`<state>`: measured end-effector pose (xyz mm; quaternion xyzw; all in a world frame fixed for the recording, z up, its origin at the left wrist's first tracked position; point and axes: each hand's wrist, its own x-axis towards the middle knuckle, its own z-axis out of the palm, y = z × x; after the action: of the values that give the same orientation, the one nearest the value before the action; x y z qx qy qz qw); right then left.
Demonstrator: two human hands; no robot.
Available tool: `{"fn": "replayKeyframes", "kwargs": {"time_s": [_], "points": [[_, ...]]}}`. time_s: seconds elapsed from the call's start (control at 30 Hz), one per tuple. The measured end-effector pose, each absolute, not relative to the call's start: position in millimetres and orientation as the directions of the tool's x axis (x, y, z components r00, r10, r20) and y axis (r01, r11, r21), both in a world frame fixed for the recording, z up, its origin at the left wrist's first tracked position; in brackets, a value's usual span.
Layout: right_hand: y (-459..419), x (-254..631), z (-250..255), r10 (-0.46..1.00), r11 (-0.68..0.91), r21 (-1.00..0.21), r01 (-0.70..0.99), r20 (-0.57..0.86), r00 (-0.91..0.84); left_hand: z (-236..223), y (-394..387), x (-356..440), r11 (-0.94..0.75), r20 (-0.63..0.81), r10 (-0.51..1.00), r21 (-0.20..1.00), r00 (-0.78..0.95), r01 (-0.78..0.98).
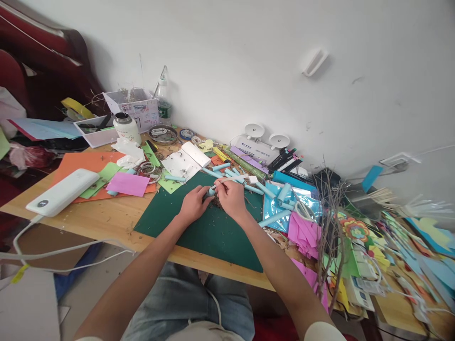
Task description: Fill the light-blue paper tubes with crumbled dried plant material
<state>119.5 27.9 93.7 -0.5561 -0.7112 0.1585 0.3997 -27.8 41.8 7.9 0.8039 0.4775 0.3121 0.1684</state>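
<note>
Both my hands meet over the dark green cutting mat (199, 232). My left hand (194, 202) is closed around a small light-blue paper roll (212, 191). My right hand (232, 196) pinches a thin pale stick (231, 179) whose end points at the roll's open end. A small heap of dry brown bits (216, 202) lies on the mat under my fingers. More light-blue rolls (227, 173) lie scattered just beyond my hands.
A white power bank (62, 192) with cable sits at the left on orange paper (85, 163). A white jar (126, 127), boxes (137, 106) and a bottle (163, 99) stand at the back. Pink paper (305, 234), bare twigs (329, 227) and coloured craft clutter fill the right.
</note>
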Motion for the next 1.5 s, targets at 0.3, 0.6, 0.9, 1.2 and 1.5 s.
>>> {"fn": "replayKeyframes", "kwargs": {"time_s": [0.3, 0.6, 0.9, 1.2, 1.5], "points": [[42.3, 121.0, 106.6, 0.924, 0.355, -0.603, 0.714, 0.342, -0.170, 7.3, 41.2, -28.5, -0.472, 0.325, 0.881, 0.579, 0.343, 0.664], [33.9, 130.0, 103.3, 0.903, 0.367, -0.641, 0.674, 0.419, -0.093, 6.2, 41.8, -27.7, -0.468, 0.333, 0.883, 0.582, 0.329, 0.666], [33.5, 129.3, 107.5, 0.902, 0.386, -0.584, 0.714, 0.401, -0.160, 6.4, 42.2, -28.4, -0.466, 0.332, 0.884, 0.595, 0.329, 0.654], [33.8, 125.1, 111.0, 0.909, 0.385, -0.587, 0.713, 0.374, -0.183, 4.8, 42.9, -27.9, -0.467, 0.335, 0.884, 0.595, 0.326, 0.654], [39.0, 126.0, 109.5, 0.914, 0.367, -0.601, 0.710, 0.373, -0.156, 8.5, 41.4, -28.9, -0.471, 0.335, 0.882, 0.581, 0.332, 0.663]]}}
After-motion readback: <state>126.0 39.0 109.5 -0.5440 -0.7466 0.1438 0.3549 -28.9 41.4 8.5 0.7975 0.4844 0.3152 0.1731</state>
